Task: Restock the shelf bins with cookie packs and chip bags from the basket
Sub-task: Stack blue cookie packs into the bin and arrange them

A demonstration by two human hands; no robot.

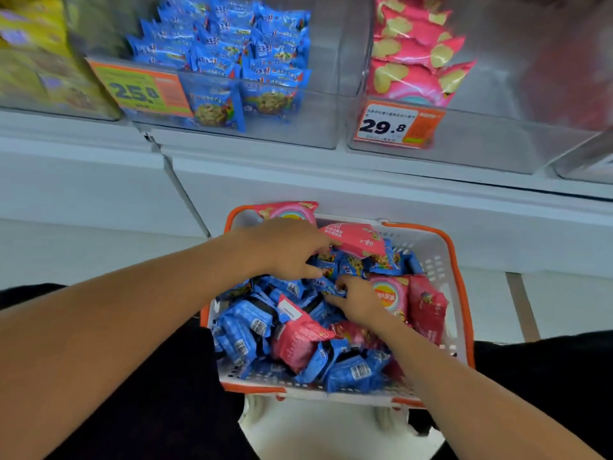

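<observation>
Across the top of the frame we see a white shelf [331, 161] carrying clear plastic bins. The bin [318, 127] at upper centre holds blue cookie packs [229, 44] behind an orange price tag [142, 89]; just beside it, upper right, another bin [497, 144] holds pink chip bags [411, 61] with its own tag [396, 126]. At upper left we make out blurred yellow packs [36, 54]. Lower centre, an orange-rimmed white basket [441, 260] rests on a white stand [331, 426], piled with both kinds.
</observation>
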